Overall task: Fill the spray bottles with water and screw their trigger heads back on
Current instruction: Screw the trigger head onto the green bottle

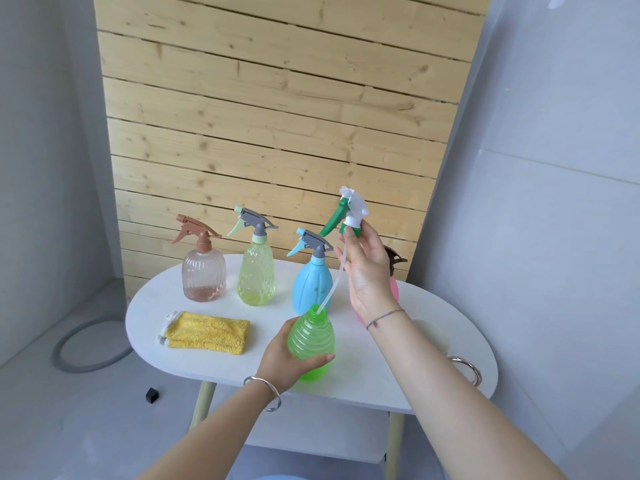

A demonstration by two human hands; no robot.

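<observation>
A translucent green bottle (311,341) is held at about 6 o'clock on the white oval table (363,386), near its front edge. Its neck is uncapped, and whether any water is inside cannot be told. Four capped bottles are lined up along the far side:

- A brown-tinted ribbed bottle (203,271) is set at 10 o'clock, with a shallow layer of liquid seen at its bottom.
- A yellow-green bottle (256,271) is set at 11 o'clock; its fill level cannot be made out.
- An opaque blue bottle (310,285) is set at 12 o'clock.
- A pink bottle (394,289) at 1 o'clock is largely hidden behind the raised hand.

A folded yellow cloth (211,332) is laid at 9 o'clock.

The green bottle's body is gripped from the left by the left hand (277,362), with the fingers curled behind it and the thumb pressed across its front. The green and white trigger head (349,213) is held high at 12 o'clock from the bottle, its collar pinched by the fingers of the right hand (367,268), palm turned toward the camera. The clear dip tube (334,275) is hung down from the head, and its lower end is placed inside the bottle's open neck.
</observation>
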